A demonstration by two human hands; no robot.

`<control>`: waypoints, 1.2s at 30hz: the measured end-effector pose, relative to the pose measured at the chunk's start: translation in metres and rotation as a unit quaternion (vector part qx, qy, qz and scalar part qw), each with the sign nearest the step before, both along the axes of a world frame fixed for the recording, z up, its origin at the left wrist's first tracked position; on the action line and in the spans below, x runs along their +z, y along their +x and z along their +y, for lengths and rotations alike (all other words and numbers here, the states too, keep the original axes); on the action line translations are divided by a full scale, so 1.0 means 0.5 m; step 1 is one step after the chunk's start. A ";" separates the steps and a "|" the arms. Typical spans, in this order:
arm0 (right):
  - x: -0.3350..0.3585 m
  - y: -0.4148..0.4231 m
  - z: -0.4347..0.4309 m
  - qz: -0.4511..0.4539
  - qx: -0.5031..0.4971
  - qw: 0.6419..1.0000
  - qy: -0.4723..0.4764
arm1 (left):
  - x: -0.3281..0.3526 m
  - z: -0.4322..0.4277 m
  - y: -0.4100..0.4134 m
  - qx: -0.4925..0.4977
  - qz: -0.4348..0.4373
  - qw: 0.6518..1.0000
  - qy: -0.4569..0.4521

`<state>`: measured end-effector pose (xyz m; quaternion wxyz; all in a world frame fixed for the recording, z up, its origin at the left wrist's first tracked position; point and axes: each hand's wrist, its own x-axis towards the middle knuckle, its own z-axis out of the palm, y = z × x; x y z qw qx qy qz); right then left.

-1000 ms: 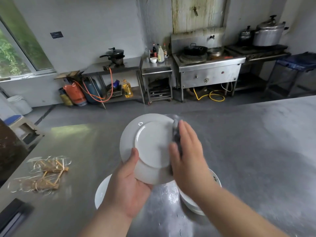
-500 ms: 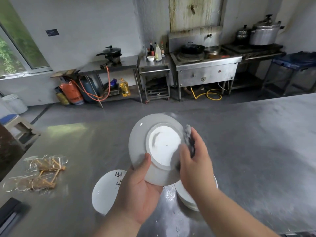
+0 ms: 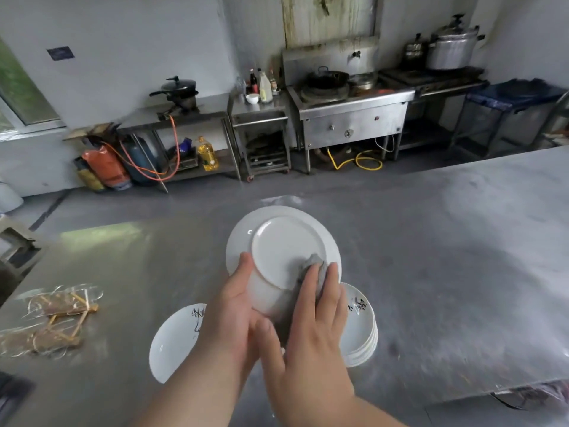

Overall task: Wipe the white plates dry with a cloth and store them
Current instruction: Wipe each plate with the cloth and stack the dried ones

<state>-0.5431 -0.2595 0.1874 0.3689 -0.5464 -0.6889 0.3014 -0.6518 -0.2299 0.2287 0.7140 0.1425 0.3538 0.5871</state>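
At the lower left of the frame the bundles of sticks in clear wrap [image 3: 55,322] lie on the steel table [image 3: 446,272] just as they did a second ago. To their right a single plate [image 3: 175,337] rests face up, partly hidden by the left forearm. The left hand [image 3: 234,312] holds the raised plate [image 3: 286,251] at its lower left rim, with the thumb laid across the underside. Its other fingers are behind the plate, so I cannot tell how they lie. The raised plate is in the middle of the frame, above the table, with its underside turned to the camera, much as it was half a second ago. What has changed is the cloth [image 3: 314,269]. Half a second ago it sat at the right edge of the plate, under a hand seen nearly edge-on. Now it is lower, on the lower right of the underside and across the foot ring. The right hand [image 3: 311,328] lies flat on it, fingers straight and close together, thumb spread out toward the left hand. This reads as a wiping stroke coming down round the back of the plate, so drying this one seems under way but not finished, and storing has not begun. At the lower right, partly behind the right hand, the stack of plates [image 3: 360,331] sits on the table, perhaps waiting its turn.
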 end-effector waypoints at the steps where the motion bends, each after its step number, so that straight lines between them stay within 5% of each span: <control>1: -0.003 0.001 0.010 -0.012 -0.011 1.000 -0.002 | -0.003 0.002 0.006 -0.004 0.000 1.000 0.010; 6: 0.048 0.069 0.173 -0.007 -0.025 1.000 -0.018 | -0.007 0.022 0.022 0.058 0.044 0.996 0.054; 14: -0.069 0.038 0.038 -0.078 0.070 0.993 0.052 | -0.033 0.037 0.064 -0.008 -0.050 0.994 -0.097; 18: -0.092 0.101 0.111 -0.081 0.053 0.992 0.075 | -0.074 0.056 0.077 0.054 -0.003 0.995 -0.081; 22: -0.110 0.186 0.212 0.049 -0.024 0.985 -0.163 | -0.116 0.054 0.091 0.039 0.035 0.995 -0.081; 25: -0.139 0.268 0.239 -0.053 0.026 0.965 -0.256 | -0.163 0.044 0.086 0.029 0.080 0.988 -0.126; 28: -0.176 0.327 0.224 -0.048 0.086 0.933 -0.346 | -0.212 0.042 0.073 -0.001 0.126 0.975 -0.184; 32: -0.219 0.367 0.219 -0.021 0.082 0.892 -0.443 | -0.271 0.049 0.051 -0.099 0.343 0.902 -0.243; 36: -0.223 0.384 0.249 0.042 0.065 0.886 -0.458 | -0.289 0.086 0.024 -0.224 0.585 0.758 -0.183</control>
